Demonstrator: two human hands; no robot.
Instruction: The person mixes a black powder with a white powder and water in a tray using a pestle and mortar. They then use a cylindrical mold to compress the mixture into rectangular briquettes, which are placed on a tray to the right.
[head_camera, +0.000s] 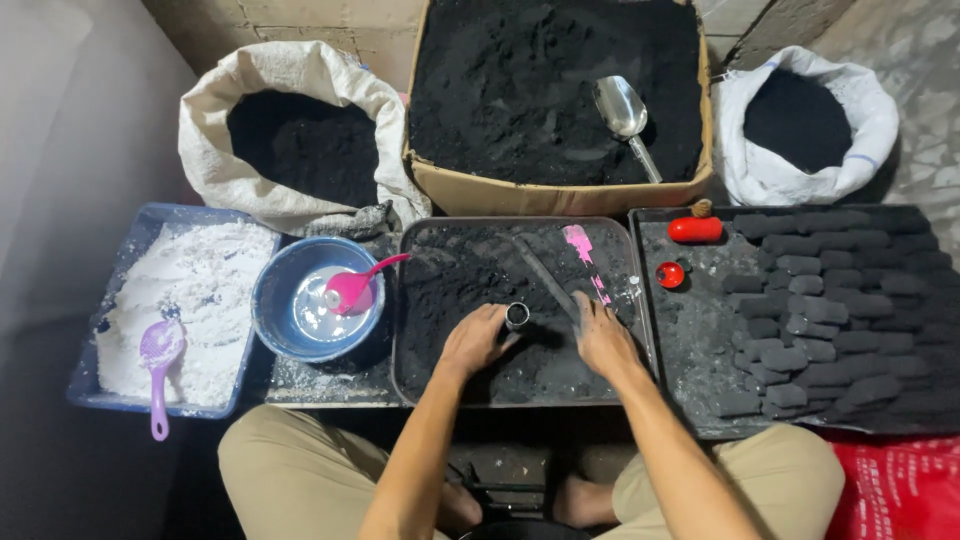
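Gripping metal tube (517, 316) w/ left hand (474, 340); right hand (603, 338) flat on black powder (460, 290), fingertips obscured.

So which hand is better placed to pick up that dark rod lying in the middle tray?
Probably the right hand: it rests in the black powder right beside the dark rod, whose near end reaches its fingers. The left hand is busy, gripping the small metal tube upright.

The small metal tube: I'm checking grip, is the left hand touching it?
Touching: the head view shows the left hand fingers wrapped against the small metal tube.
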